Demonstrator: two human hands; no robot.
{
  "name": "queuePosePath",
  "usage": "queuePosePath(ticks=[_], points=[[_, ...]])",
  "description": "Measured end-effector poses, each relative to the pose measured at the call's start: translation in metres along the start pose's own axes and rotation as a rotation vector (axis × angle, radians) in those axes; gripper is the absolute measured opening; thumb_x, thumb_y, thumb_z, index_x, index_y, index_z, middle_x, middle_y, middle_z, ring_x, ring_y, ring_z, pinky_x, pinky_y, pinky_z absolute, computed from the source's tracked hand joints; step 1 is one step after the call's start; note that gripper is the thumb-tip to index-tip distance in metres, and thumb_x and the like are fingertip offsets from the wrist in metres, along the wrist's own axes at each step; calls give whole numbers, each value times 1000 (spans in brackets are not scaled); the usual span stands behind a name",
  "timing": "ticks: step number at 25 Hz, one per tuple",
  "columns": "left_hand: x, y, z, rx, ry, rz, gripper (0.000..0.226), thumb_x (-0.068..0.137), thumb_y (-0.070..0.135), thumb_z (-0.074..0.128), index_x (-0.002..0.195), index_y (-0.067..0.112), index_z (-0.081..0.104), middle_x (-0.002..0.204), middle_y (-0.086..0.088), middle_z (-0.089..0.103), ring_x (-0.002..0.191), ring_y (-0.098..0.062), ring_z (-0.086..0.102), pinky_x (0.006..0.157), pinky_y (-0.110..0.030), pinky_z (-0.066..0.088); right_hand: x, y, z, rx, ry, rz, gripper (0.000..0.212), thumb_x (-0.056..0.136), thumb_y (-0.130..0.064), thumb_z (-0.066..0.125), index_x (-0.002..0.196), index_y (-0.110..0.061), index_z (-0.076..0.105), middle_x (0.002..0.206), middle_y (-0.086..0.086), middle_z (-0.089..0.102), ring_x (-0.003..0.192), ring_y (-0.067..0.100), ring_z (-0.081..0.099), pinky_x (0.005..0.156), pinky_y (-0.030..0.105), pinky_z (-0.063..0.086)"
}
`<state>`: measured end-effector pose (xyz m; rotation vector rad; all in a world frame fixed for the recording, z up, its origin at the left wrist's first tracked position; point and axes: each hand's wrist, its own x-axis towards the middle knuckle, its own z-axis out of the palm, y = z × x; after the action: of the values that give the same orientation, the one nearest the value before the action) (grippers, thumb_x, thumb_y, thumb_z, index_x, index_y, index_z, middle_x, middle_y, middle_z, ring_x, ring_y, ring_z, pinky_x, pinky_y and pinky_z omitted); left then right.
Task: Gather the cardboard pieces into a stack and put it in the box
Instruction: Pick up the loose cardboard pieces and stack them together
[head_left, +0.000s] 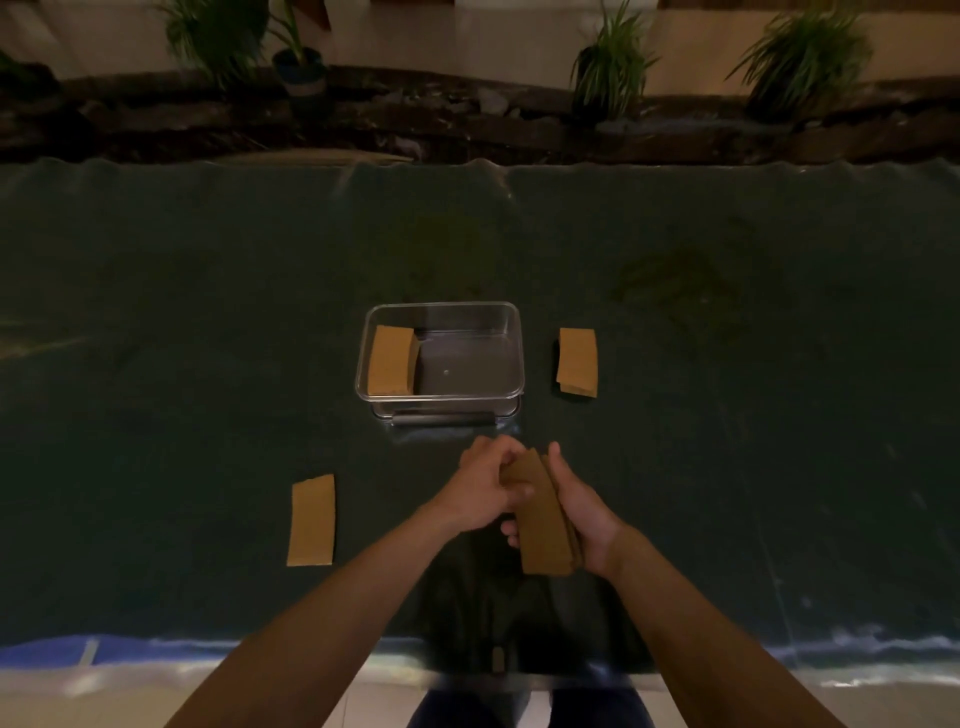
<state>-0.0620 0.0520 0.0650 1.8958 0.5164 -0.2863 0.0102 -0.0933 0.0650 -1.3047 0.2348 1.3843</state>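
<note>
- A dark green cloth-covered table (208, 312) fills the view, its covering wrinkled along the far edge.
- Both bare hands meet just in front of the clear rectangular plastic box (440, 353), above the near middle of the table.
- The right hand (579, 506) cups a thin stack of brown rectangular cardboard pieces (545, 525) from the right side, thumb up at the far end and fingertips showing under the stack's left edge.
- The left hand (485, 483) closes over the far left corner of the same stack, thumb lying on its top face.
- The stack is tilted, its long side running from the far left down toward the near right, and it is held clear of the cloth.
- Inside the clear box, a second brown cardboard stack (393, 361) leans against the left wall; the rest of the box floor is bare.
- To the right of the box, apart from it, a small pile of brown cardboard pieces (576, 362) lies on the cloth, the lower piece peeking out at the near edge.
- To the left of the hands, a single flat brown cardboard piece (311, 519) lies alone on the cloth.
- Beyond the table's far edge, potted green plants (610, 62) stand along a dark earth bed.
</note>
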Motion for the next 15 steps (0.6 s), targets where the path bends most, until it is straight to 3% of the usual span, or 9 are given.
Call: queuePosePath(ticks=[3, 6, 7, 9, 11, 15], points=[[-8, 12, 4, 91, 43, 72, 38, 85, 23, 71, 113, 42, 53, 120, 6, 42, 121, -18, 45, 107, -44, 43, -6, -1, 5, 22, 35, -7, 73, 87, -71, 37, 120, -12, 64, 81, 19, 70, 65, 27, 66, 62, 38, 57], [-22, 29, 6, 133, 46, 163, 65, 88, 28, 69, 142, 41, 35, 142, 6, 41, 124, -15, 51, 103, -40, 50, -18, -9, 5, 62, 67, -65, 60, 91, -66, 39, 115, -18, 65, 89, 16, 70, 71, 28, 66, 61, 38, 56], [-25, 34, 7, 165, -2, 189, 78, 84, 36, 72, 145, 47, 25, 148, 7, 36, 129, -14, 47, 105, -42, 48, -23, -14, 4, 87, 76, -93, 52, 92, -64, 39, 115, -25, 65, 98, 15, 69, 81, 30, 67, 66, 41, 57], [-31, 42, 10, 266, -131, 221, 110, 69, 50, 81, 148, 53, 5, 157, 12, 21, 140, -15, 30, 117, -45, 29, -28, -21, 1, 109, 64, -155, 41, 94, -60, 40, 124, -39, 60, 117, 14, 62, 103, 34, 64, 78, 46, 57], [-34, 51, 16, 415, -177, 265, 130, 60, 52, 86, 147, 53, -10, 159, 11, 10, 144, -18, 18, 119, -44, 15, -33, -25, -1, 88, 53, -187, 37, 95, -56, 43, 128, -47, 54, 124, 12, 58, 109, 36, 60, 84, 52, 55], [-42, 68, 29, 524, -78, 319, 128, 60, 48, 86, 145, 56, -10, 151, 8, 16, 136, -23, 28, 113, -49, 31, -45, -19, -14, 211, -16, -194, 38, 94, -58, 43, 127, -46, 59, 130, 15, 59, 116, 37, 60, 100, 58, 47]])
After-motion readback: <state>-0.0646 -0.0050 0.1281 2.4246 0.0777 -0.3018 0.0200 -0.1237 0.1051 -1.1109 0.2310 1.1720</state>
